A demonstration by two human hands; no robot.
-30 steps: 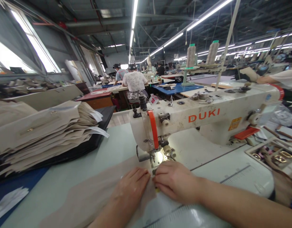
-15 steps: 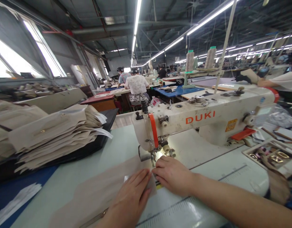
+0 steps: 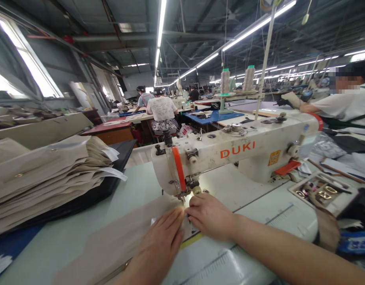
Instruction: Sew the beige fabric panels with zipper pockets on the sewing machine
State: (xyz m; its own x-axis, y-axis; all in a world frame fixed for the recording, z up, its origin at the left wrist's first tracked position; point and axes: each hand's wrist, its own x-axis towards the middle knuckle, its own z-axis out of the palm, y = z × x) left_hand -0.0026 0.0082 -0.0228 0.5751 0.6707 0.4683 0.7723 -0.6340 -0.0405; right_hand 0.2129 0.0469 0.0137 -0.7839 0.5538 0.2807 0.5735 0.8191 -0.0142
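My left hand (image 3: 163, 239) lies flat on a beige fabric panel (image 3: 111, 241), fingers stretched out and pointing at the needle area. The panel is spread on the pale green bed left of the sewing machine (image 3: 236, 154), and a small white tab (image 3: 153, 221) shows beside my fingers. Close by the presser foot (image 3: 182, 196), my right hand (image 3: 210, 215) is closed, its fingers curled down near the panel's edge. What its fingertips grip is hidden. Under my left forearm, a metal fitting (image 3: 127, 263) on the panel is partly covered.
A stack of beige fabric pieces (image 3: 54, 174) rests on black material at left. To the right stands a tray (image 3: 304, 200) with metal buckles. Thread cones (image 3: 225, 83) rise behind the machine. A co-worker (image 3: 345, 103) sits at the right; others work farther back.
The view has turned right, so the machine and the stack appear farther left. A dark part beside the presser foot no longer shows. Both hands stay close to the needle.
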